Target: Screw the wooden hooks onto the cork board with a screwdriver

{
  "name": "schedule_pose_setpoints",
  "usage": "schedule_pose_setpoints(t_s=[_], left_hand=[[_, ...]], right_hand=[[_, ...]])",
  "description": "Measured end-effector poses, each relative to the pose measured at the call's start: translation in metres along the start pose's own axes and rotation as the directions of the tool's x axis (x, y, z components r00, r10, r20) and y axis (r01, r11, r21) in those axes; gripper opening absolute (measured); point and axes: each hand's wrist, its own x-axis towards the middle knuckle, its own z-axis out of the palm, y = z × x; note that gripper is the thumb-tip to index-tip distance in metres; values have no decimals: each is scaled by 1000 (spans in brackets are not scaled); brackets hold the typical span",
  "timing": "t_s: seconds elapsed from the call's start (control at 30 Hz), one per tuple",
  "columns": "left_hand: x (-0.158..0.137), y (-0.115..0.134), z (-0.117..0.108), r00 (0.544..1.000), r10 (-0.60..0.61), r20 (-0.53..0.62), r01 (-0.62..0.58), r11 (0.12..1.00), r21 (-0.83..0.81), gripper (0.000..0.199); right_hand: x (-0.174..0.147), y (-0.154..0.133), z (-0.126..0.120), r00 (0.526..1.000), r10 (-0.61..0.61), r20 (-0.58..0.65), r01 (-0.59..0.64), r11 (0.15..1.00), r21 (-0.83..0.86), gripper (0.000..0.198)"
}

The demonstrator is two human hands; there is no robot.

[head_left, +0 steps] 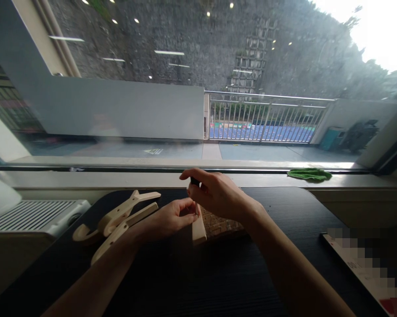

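Note:
My right hand (pixel 220 193) is closed around the black handle of a screwdriver (pixel 194 181), its forefinger stretched over the top. The thin shaft points down at a pale wooden strip (pixel 199 232). Beside the shaft's lower end, my left hand (pixel 165 218) pinches thumb and fingers together; whatever is between them is too small to make out. Along the strip's right side lies a brown, criss-cross textured panel (pixel 221 226), partly hidden under my right hand and wrist. Several curved, light wooden pieces (pixel 119 213) with holes lie left of my left hand, partly covered by my forearm.
The dark tabletop (pixel 191 281) stands against a window sill (pixel 145 179). On the sill at right is a green cloth (pixel 309 175). A slatted white radiator (pixel 36 215) is at left. A long, partly blurred-out pale object (pixel 353 262) lies at the table's right edge.

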Motion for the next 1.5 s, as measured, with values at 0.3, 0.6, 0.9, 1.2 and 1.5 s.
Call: schedule_pose_setpoints(t_s=[0.3, 0.6, 0.9, 1.2, 1.5], left_hand=[[-2, 9, 1, 998, 28, -59, -25, 998, 50, 15], [-1, 3, 3, 999, 28, -34, -29, 999, -44, 14], [-1, 3, 4, 997, 64, -42, -65, 997, -36, 14], [1, 2, 3, 999, 29, -32, -29, 999, -18, 18], [-2, 8, 1, 999, 28, -39, -28, 1000, 10, 19]], right_hand=[[-1, 14, -4, 997, 56, -62, -54, 998, 38, 27], [-1, 1, 0, 998, -26, -63, 31, 996, 83, 34], [1, 13, 1, 986, 12, -164, -10, 1000, 17, 23], [1, 5, 2, 998, -13, -61, 16, 998, 57, 37], [3, 11, 4, 986, -7, -168, 15, 999, 51, 26]])
